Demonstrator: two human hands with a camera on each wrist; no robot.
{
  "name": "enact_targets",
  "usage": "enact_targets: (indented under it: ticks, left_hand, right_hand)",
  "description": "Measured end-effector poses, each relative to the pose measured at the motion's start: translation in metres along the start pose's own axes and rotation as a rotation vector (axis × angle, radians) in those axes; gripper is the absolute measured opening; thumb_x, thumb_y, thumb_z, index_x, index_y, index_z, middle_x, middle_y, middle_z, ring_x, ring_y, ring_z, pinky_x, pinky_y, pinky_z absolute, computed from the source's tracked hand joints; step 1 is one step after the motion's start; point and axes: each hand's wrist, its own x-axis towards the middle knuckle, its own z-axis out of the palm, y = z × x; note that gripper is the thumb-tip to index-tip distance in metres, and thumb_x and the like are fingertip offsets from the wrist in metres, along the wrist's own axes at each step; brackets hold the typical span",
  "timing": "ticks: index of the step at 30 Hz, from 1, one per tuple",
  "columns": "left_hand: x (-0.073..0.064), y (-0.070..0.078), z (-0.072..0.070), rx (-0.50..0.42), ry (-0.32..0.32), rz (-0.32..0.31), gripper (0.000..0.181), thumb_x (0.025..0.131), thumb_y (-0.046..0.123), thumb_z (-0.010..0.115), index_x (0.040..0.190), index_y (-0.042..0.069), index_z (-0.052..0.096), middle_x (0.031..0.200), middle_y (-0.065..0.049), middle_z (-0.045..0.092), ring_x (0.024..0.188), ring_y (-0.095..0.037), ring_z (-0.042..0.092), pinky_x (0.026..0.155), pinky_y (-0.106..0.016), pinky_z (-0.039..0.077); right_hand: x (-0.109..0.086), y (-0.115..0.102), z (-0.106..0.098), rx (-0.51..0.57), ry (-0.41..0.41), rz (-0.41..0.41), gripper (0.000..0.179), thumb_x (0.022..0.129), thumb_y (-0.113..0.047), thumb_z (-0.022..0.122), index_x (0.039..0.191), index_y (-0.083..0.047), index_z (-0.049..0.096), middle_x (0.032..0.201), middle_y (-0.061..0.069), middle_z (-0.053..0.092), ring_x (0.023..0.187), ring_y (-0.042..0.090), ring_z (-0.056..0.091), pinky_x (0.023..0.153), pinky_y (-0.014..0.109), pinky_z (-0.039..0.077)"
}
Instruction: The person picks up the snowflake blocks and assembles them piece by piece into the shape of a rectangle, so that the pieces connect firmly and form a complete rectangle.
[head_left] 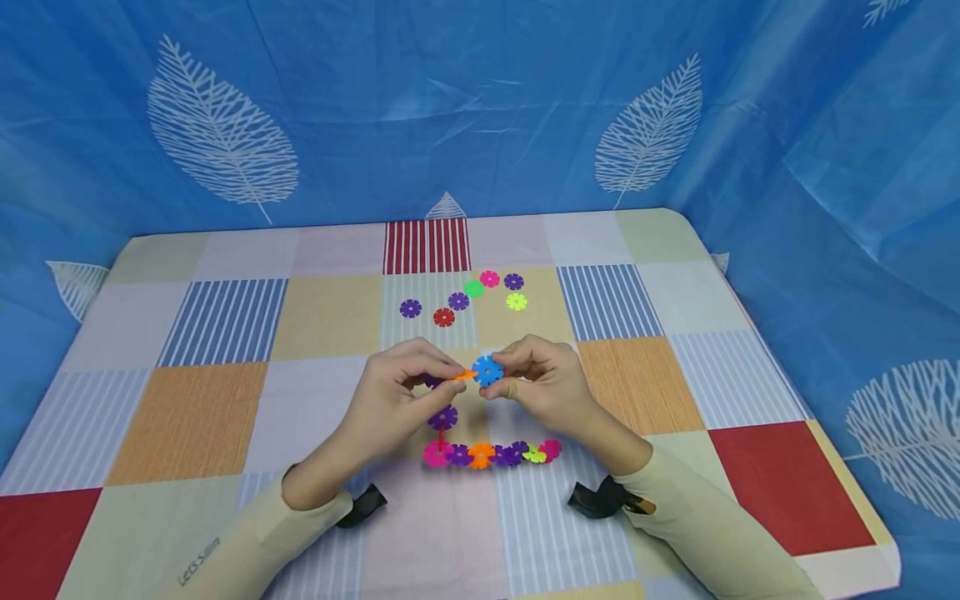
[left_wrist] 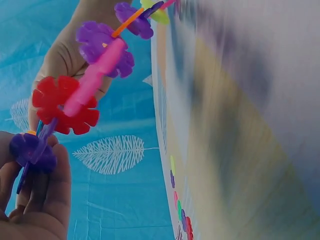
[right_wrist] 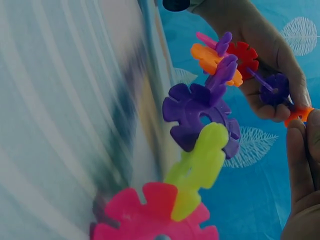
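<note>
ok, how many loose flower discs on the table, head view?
7, left to right beyond the left hand and right hand: first purple disc, red disc, second purple disc, green disc, pink disc, third purple disc, yellow disc just below. Hands may hide more.

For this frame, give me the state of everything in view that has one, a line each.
Left hand: pinching the orange flower disc.
Right hand: pinching the blue flower disc.
Orange flower disc: edge-on to the head camera.
Blue flower disc: meeting the orange one; whether fully slotted, cannot tell.
Flower-disc chain: interlocked, bent at a corner.
Seven loose flower discs: lying on the tablecloth.
Tablecloth: spread flat.
</note>
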Motion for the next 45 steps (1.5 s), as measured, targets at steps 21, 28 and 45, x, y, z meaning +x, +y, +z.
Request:
enact_targets:
  ticks: [21,28,45]
  left_hand:
    - [0.005,0.028,0.000,0.073,-0.040,-0.121,0.014,0.081,-0.013,0.070,0.090,-0.002,0.069,0.088,-0.008,0.064,0.075,-0.018,0.058,0.061,-0.027,0.054]
    - [0.005,0.032,-0.001,0.063,-0.060,-0.182,0.015,0.081,-0.015,0.067,0.090,-0.002,0.066,0.090,-0.009,0.062,0.075,-0.018,0.056,0.060,-0.025,0.051]
    - [-0.002,0.003,0.001,0.115,-0.095,-0.169,0.029,0.080,0.002,0.079,0.104,0.013,0.066,0.096,0.005,0.067,0.060,-0.012,0.055,0.052,-0.026,0.051]
  right_hand:
    - [-0.001,0.003,0.001,-0.058,-0.016,0.064,0.033,0.078,-0.007,0.080,0.099,0.009,0.060,0.087,0.023,0.069,0.077,0.020,0.070,0.062,0.035,0.058]
    - [-0.001,0.004,-0.002,-0.105,-0.052,0.080,0.042,0.068,0.022,0.076,0.105,0.007,0.061,0.090,0.018,0.069,0.077,0.022,0.070,0.065,0.035,0.059]
    - [0.000,0.002,-0.001,-0.145,-0.125,0.061,0.033,0.076,0.009,0.078,0.106,0.006,0.065,0.091,0.017,0.072,0.079,0.023,0.071,0.066,0.035,0.059]
